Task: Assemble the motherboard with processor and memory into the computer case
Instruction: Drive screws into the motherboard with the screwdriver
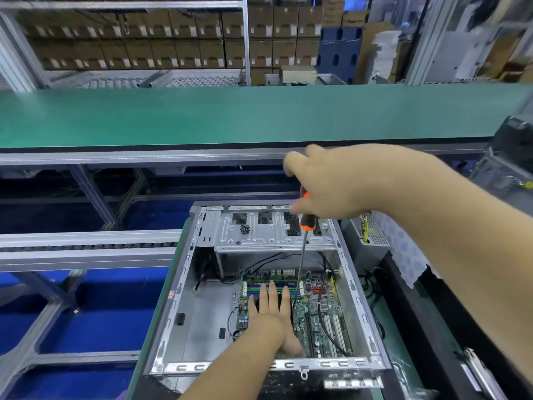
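Observation:
An open grey computer case (173, 310) lies on its side in front of me. Inside it sits the green motherboard (320, 313), with memory slots (277, 287) near its far edge. My left hand (271, 316) lies flat on the board, fingers straight, covering the processor area. My right hand (331, 183) grips the orange-and-black handle of a long screwdriver (301, 261) above the case. Its shaft runs down and its tip meets the board just right of my left fingers.
A small pile of dark screws (245, 228) lies on the drive-bay bracket (274, 235) at the case's far end. A power supply with coloured wires (367, 235) stands right of the case. A green conveyor belt (259, 116) runs behind; stacked cartons fill the shelves beyond.

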The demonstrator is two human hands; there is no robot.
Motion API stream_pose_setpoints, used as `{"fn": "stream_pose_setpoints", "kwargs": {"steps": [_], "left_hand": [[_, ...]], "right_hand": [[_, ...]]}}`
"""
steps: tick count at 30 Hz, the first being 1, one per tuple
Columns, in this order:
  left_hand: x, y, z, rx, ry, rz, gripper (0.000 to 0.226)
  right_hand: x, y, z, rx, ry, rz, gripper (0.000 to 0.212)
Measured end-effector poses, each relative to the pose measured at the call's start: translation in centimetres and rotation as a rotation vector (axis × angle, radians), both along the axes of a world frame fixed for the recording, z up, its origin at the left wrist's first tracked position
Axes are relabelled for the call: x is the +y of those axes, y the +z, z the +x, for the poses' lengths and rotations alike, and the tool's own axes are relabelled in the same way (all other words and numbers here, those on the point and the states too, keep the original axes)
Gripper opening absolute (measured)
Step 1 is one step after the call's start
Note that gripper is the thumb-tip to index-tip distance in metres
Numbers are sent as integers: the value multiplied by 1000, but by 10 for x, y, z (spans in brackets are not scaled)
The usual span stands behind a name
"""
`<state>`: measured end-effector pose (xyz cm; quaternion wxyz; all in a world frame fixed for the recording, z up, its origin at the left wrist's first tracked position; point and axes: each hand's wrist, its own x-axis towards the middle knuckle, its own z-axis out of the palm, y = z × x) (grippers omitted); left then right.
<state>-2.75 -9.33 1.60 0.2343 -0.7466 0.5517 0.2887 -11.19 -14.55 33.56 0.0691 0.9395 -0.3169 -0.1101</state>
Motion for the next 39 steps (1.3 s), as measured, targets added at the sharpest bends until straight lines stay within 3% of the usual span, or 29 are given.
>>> {"fn": "stream_pose_setpoints", "kwargs": {"steps": [2, 3, 7, 11, 12, 15, 18, 23, 26, 31, 34, 39], "left_hand": [[1, 1, 0, 3, 0, -2, 124], [0, 0, 0, 2, -3, -8, 124], [3, 0, -1, -3, -10, -14, 125], [0, 0, -1, -4, -7, -6, 124], [0, 0, -1, -7, -6, -7, 124], [0, -1, -2, -20, -15, -10, 123], [-1, -1, -2, -27, -34, -10, 123], [1, -3, -1, -31, -59, -12, 124], [-1, -4, -1, -33, -45, -9, 127], [0, -2, -1, -42, -43, -11, 126], [1, -1, 0, -66, -75, -21, 120], [4, 2, -1, -49, -75, -132, 113]], "right_hand": [[0, 1, -3, -82, 80, 170, 10], [-1, -1, -3, -98, 82, 157, 13], [-2, -3, -2, -36, -110, -142, 49], [-3, 2, -11, -84, 17, 191, 14], [-3, 2, -11, -98, 66, 242, 15], [2, 0, -7, -147, 148, 203, 16], [6, -7, -2, -176, 118, 181, 2], [11, -7, 4, -92, -97, -73, 45], [5, -8, -1, -40, -187, -200, 51], [4, -4, -8, -216, 33, 272, 15], [6, 0, -8, -243, 137, 228, 14], [4, 4, -3, -162, 130, 162, 17]]}}
